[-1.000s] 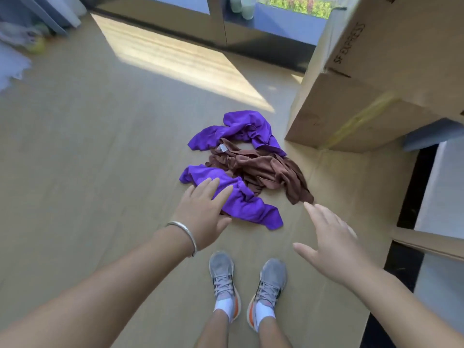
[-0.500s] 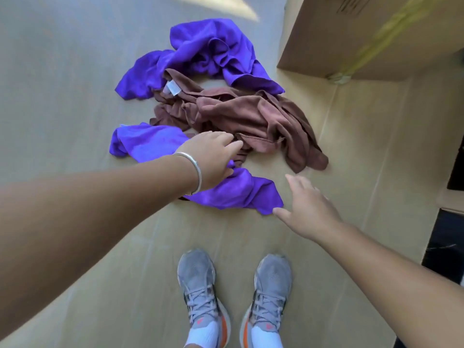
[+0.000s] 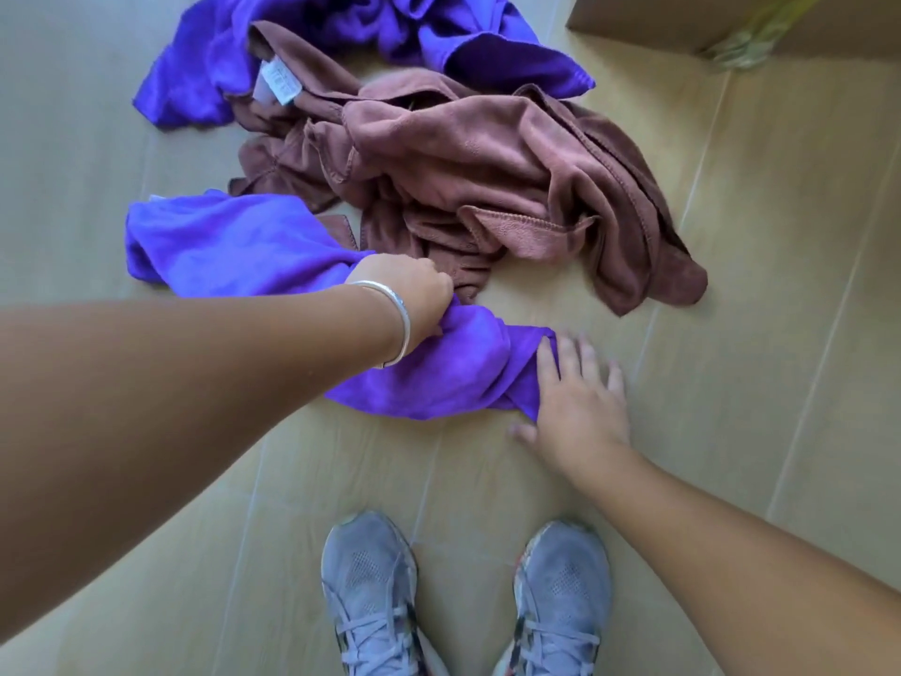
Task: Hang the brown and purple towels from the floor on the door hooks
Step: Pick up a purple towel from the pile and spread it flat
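Purple towel bunched in left hand

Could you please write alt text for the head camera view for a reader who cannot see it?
A person's left hand grips a purple towel on the floor while the open right hand touches its end. A brown towel and another purple towel lie crumpled beyond.
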{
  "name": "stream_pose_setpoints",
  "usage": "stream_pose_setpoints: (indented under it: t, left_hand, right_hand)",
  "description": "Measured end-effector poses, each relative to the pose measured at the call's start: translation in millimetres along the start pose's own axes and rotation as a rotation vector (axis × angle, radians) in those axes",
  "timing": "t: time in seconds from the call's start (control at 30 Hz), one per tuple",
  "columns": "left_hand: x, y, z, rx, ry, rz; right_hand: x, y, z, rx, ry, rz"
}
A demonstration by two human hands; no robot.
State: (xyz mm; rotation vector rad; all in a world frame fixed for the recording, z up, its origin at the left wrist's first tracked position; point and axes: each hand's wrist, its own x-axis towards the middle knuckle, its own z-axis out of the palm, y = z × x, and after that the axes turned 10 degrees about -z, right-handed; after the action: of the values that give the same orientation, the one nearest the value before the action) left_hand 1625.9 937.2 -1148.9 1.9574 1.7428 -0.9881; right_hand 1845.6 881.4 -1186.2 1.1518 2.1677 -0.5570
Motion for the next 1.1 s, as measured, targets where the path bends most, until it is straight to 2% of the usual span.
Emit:
stream_pose_setpoints:
  t: [0.23, 0.4, 0.53, 0.73, 0.9, 0.97, 1.1]
  left_hand:
    - [-25, -31, -3, -0.112, 0.042, -0.118]
    - [-65, -58, -29, -0.256, 0.100, -0.146]
    - [-99, -83, -59, -0.325, 0.159, -0.105]
    - [-160, -126, -114, -0.421, 0.276, -0.049]
    - [-223, -173, -158, -0.537, 0.400, -0.082]
    - [-251, -197, -169, -0.580, 0.464, -0.144]
    - [-313, -245, -177, -0.624, 0.462, -0.355]
  right_hand:
    - [-1, 11, -21, -0.010, 0.093, -0.020]
    - [-25, 33, -64, -0.015, 0.105, -0.123]
    - [-46, 31, -103, -0.023, 0.080, -0.118]
    - [-67, 6, -186, -0.005, 0.198, -0.159]
    - [-81, -28, -276, -0.036, 0.303, -0.267]
    - [-88, -45, -315, -0.068, 0.331, -0.325]
    - [-103, -86, -391, -0.140, 0.387, -0.452]
